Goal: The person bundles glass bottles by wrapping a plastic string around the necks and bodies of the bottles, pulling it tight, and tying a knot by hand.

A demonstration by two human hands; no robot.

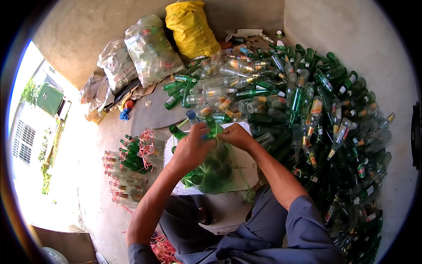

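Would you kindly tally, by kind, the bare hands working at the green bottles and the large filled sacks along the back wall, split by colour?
Left hand and right hand, both at the green bottles: 2
Yellow sack: 1
Pale, see-through sacks: 2
Total: 5

Your one view looks from your head, forward and steeply down past your lap (237,240) to your left hand (194,147) and right hand (237,136), close by, reaching the wall (250,15) beyond.
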